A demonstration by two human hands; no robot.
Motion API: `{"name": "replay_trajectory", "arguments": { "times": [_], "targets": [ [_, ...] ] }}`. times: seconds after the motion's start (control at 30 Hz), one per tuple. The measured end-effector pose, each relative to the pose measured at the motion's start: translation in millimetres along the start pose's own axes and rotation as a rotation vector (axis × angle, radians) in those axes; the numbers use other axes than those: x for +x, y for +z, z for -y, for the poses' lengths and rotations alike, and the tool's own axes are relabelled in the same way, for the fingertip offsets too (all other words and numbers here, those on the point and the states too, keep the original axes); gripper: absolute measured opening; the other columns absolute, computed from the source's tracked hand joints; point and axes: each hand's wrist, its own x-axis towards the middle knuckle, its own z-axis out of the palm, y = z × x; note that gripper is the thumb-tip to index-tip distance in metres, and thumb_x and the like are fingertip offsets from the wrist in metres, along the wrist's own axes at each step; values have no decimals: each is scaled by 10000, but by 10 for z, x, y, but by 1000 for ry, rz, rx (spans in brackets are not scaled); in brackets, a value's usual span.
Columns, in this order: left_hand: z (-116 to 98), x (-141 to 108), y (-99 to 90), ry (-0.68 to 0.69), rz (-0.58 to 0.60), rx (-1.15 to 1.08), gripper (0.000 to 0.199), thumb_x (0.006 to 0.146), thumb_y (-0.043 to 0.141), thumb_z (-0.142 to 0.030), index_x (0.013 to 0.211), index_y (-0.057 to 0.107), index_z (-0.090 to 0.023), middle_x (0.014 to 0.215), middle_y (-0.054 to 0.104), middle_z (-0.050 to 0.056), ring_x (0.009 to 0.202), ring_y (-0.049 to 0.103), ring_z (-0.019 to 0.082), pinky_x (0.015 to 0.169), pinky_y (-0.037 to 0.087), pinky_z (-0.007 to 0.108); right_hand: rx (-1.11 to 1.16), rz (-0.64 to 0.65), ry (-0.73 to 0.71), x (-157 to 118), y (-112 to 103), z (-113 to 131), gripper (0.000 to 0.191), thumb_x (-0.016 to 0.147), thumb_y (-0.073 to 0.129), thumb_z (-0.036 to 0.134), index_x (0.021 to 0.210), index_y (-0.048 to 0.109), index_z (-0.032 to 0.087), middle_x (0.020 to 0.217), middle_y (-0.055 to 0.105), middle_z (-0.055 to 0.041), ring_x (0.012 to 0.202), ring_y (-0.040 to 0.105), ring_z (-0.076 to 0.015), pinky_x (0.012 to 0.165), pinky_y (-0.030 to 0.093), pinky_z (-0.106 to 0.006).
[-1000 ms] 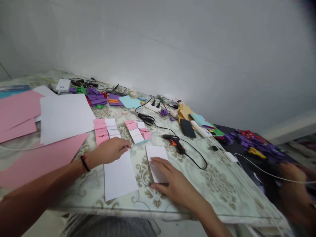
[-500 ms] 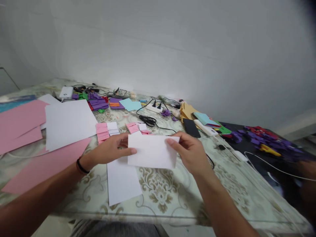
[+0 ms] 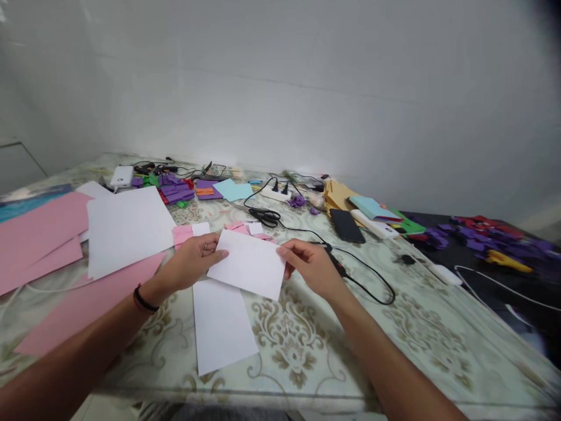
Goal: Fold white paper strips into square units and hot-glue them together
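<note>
A small white sheet of paper (image 3: 249, 263) is held up between both hands, its right end tilted down. My left hand (image 3: 193, 260) pinches its left edge, thumb on top; a ring and a dark wristband show. At the opposite edge, my right hand (image 3: 309, 266) grips it between thumb and fingers. Below the held sheet, a white paper piece (image 3: 224, 330) lies flat on the patterned tablecloth, its top end hidden. Small pink paper pieces (image 3: 182, 234) and a little white paper piece (image 3: 200, 228) lie just beyond my left hand.
Left are a large white sheet (image 3: 131, 231) and pink sheets (image 3: 94, 310). Behind stand a power strip (image 3: 277, 193) and coiled black cable (image 3: 264, 217). A black phone (image 3: 347, 226) and a hot glue gun's black body (image 3: 335, 260) lie right, with purple scraps (image 3: 486, 240) farther off.
Both hands have shifted left with the white sheet, which now slants down to the right. The black device and cable beside my right hand have come into view.
</note>
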Motion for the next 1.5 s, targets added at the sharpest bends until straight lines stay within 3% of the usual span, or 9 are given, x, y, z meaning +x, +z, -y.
{"name": "replay_trajectory", "arguments": {
  "times": [0.17, 0.27, 0.43, 0.57, 0.73, 0.97, 1.13, 1.3, 1.5],
  "targets": [
    [-26, 32, -102, 81, -244, 50, 284, 917, 668, -394, 765, 541, -190, 688, 525, -34, 615, 521, 120, 535, 375, 217, 51, -51, -56, 2, 25, -58, 359, 923, 680, 489, 1141, 618, 210, 761, 668, 29, 551, 636, -132, 597, 545, -292],
    [-90, 74, -240, 149, -494, -14, 163, 887, 674, -337, 862, 604, -192, 734, 561, -19, 717, 585, 151, 631, 465, 233, -57, -40, -107, -56, 104, -19, 218, 955, 636, 376, 1094, 627, 208, 796, 681, 12, 585, 636, -133, 625, 548, -296],
    [-115, 193, -510, 226, -747, -221, 167, 748, 710, -214, 859, 584, -218, 684, 473, -43, 617, 509, 136, 586, 471, 242, -290, 456, -344, -322, 459, 179, 228, 897, 764, 292, 1113, 753, 220, 1193, 770, -86, 1151, 705, -266, 1027, 551, -403],
    [-49, 254, -625, 197, -781, -274, 224, 710, 697, -193, 858, 532, -227, 713, 480, -48, 601, 505, 135, 549, 452, 246, -359, 719, -450, -479, 685, 189, 484, 887, 806, 282, 1357, 694, 319, 1462, 663, -59, 1428, 558, -269, 1304, 283, -369],
    [-61, 187, -473, 131, -639, -258, 225, 754, 712, -250, 912, 557, -205, 750, 588, -39, 658, 570, 135, 616, 470, 234, -381, 596, -444, -369, 592, 65, 290, 918, 749, 293, 1205, 754, 256, 1327, 739, -98, 1306, 647, -295, 1257, 352, -485],
    [-144, -40, -53, -13, -117, -219, 325, 825, 755, -414, 1008, 673, -159, 880, 734, 52, 702, 688, 195, 598, 508, 265, -330, 165, -204, -150, 167, 78, 113, 911, 667, 229, 1022, 657, 214, 989, 768, -72, 903, 720, -241, 862, 570, -382],
    [-132, -103, 47, -8, 317, -14, 292, 953, 632, -419, 1116, 669, -179, 1033, 764, 86, 894, 720, 223, 701, 547, 275, -149, 345, -161, -178, 122, 150, 431, 910, 657, 213, 1340, 636, 236, 1055, 781, -65, 856, 726, -181, 795, 585, -306],
    [-90, -95, 87, 27, 328, 85, 292, 979, 593, -422, 1126, 682, -185, 1092, 772, 93, 965, 729, 236, 759, 558, 291, -132, 618, -211, -216, 214, 176, 285, 961, 670, 266, 1216, 798, 264, 1223, 790, -87, 1013, 755, -211, 861, 571, -302],
    [-8, -68, 123, -3, 190, 11, 282, 956, 644, -423, 1113, 684, -192, 1198, 765, 117, 1028, 739, 259, 830, 583, 333, -12, 652, -157, -220, 231, 138, 203, 883, 778, 285, 1070, 853, 257, 1180, 800, -96, 998, 774, -218, 807, 584, -277]
  ]
}}
